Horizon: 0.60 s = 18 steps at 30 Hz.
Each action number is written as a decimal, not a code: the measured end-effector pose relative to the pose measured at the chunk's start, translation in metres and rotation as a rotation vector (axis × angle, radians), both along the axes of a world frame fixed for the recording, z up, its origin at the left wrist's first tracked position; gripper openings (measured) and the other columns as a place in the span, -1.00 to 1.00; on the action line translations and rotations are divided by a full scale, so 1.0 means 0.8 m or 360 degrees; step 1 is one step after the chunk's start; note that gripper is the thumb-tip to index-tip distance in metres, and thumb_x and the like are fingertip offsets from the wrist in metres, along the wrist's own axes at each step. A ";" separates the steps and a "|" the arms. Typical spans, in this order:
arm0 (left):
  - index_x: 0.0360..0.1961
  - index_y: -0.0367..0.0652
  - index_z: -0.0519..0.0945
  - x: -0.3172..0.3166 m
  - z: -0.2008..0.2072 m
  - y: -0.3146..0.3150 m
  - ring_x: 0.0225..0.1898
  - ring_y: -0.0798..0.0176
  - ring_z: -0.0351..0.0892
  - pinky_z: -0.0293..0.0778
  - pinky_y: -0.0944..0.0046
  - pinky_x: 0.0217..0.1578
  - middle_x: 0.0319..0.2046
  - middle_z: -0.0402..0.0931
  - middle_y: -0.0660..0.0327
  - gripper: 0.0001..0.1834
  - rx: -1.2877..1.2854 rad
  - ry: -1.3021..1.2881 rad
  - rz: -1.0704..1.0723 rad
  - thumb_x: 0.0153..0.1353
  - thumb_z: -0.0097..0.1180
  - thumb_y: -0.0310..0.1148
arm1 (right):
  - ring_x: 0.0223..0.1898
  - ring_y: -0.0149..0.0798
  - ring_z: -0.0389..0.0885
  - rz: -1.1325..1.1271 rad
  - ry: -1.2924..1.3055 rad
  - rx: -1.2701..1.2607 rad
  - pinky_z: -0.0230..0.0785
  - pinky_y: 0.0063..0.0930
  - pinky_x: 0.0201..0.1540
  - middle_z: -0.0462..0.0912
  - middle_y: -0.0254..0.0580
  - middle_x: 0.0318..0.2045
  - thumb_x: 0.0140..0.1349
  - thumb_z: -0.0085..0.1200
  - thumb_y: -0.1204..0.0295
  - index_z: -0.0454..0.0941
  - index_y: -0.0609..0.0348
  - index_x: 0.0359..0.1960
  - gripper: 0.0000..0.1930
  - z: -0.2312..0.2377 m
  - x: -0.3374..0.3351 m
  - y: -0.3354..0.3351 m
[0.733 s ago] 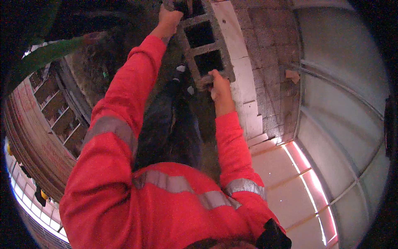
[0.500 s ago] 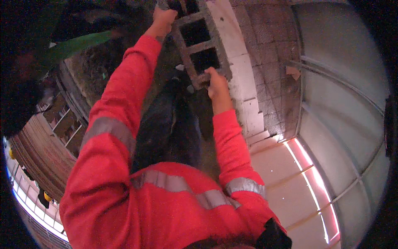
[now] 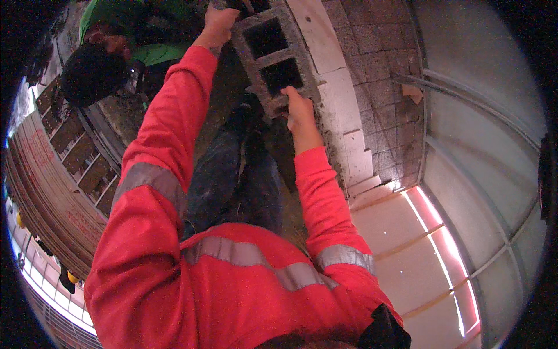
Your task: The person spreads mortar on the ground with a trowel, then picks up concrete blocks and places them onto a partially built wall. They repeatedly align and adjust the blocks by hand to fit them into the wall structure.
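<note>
A grey hollow concrete block (image 3: 274, 56) with square openings lies between my hands, slanting away from me. My left hand (image 3: 220, 26) grips its far end at the top of the view. Its near end is in the grasp of my right hand (image 3: 300, 111), with the thumb over the edge. The block's long right side lies right along a row of white blocks (image 3: 337, 96); I cannot tell whether they touch. The far tip of the concrete block is cut off by the view's edge.
A co-worker in a green top and dark headwear (image 3: 96, 72) bends close by on the left. Stacked boards (image 3: 52, 192) stand at the left. Rough grey blockwork (image 3: 372, 87) and framed pale panels (image 3: 482, 168) line the right. My legs (image 3: 232, 180) are below the block.
The concrete block and both my hands have shifted slightly left and upward in the view. The co-worker's head and green top have come into clearer sight at the left.
</note>
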<state>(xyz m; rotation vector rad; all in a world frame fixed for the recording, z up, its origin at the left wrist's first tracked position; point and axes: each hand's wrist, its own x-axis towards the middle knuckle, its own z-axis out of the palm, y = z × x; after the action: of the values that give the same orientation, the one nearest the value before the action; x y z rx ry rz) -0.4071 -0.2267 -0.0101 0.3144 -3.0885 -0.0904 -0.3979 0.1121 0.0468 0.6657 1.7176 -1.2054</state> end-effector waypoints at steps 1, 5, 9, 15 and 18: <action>-0.24 -0.08 0.57 -0.005 0.001 0.008 -0.21 -0.11 0.51 0.48 0.08 -0.20 -0.31 0.56 0.09 -0.61 0.0025 -0.0006 -0.0010 -0.23 0.19 -0.55 | -0.36 -0.22 0.50 0.0022 0.0072 0.0025 0.33 -0.32 -0.27 0.60 -0.12 -0.41 -0.07 0.18 0.12 0.61 0.29 -0.43 -0.60 0.002 -0.001 0.001; -0.26 -0.09 0.54 0.015 0.001 -0.008 -0.29 -0.06 0.53 0.49 0.06 -0.30 -0.37 0.54 0.14 -0.68 0.0079 0.0155 0.0053 -0.14 0.20 -0.53 | -0.36 -0.24 0.51 -0.0090 0.0030 -0.0205 0.33 -0.33 -0.30 0.55 -0.16 -0.37 -0.06 0.17 0.24 0.54 0.28 -0.35 -0.66 0.023 0.009 -0.011; 0.20 -0.05 0.26 -0.080 0.069 0.111 -0.12 0.11 0.43 0.39 0.06 -0.17 -0.09 0.44 0.13 -0.49 0.2621 0.0646 0.1370 0.24 -0.16 -0.17 | -0.37 -0.23 0.52 -0.0096 0.0104 0.0104 0.33 -0.35 -0.31 0.56 -0.14 -0.37 -0.06 0.16 0.25 0.51 0.36 -0.32 -0.62 0.004 -0.024 0.032; -0.04 -0.16 0.38 -0.032 0.037 0.058 -0.31 0.20 0.51 0.47 0.16 -0.43 -0.28 0.49 0.16 -0.44 0.2170 0.0680 0.1646 -0.15 0.25 -0.45 | -0.40 -0.25 0.51 -0.0048 -0.0002 -0.0092 0.33 -0.35 -0.33 0.56 -0.15 -0.40 -0.03 0.15 0.24 0.52 0.36 -0.36 -0.64 0.009 -0.002 0.008; -0.07 -0.13 0.41 -0.041 0.051 0.079 -0.33 0.24 0.50 0.46 0.17 -0.46 -0.30 0.48 0.18 -0.49 0.2469 0.0652 0.1616 -0.14 0.22 -0.50 | -0.40 -0.24 0.52 -0.0132 0.0008 -0.0039 0.34 -0.33 -0.34 0.56 -0.15 -0.40 0.00 0.13 0.25 0.54 0.34 -0.38 -0.67 0.011 -0.007 0.014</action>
<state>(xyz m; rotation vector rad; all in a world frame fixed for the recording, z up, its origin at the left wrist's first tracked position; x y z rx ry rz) -0.4399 -0.1638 0.0303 1.4469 -1.4886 -1.9966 -0.4036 0.1235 0.0555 0.7254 1.6908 -1.2845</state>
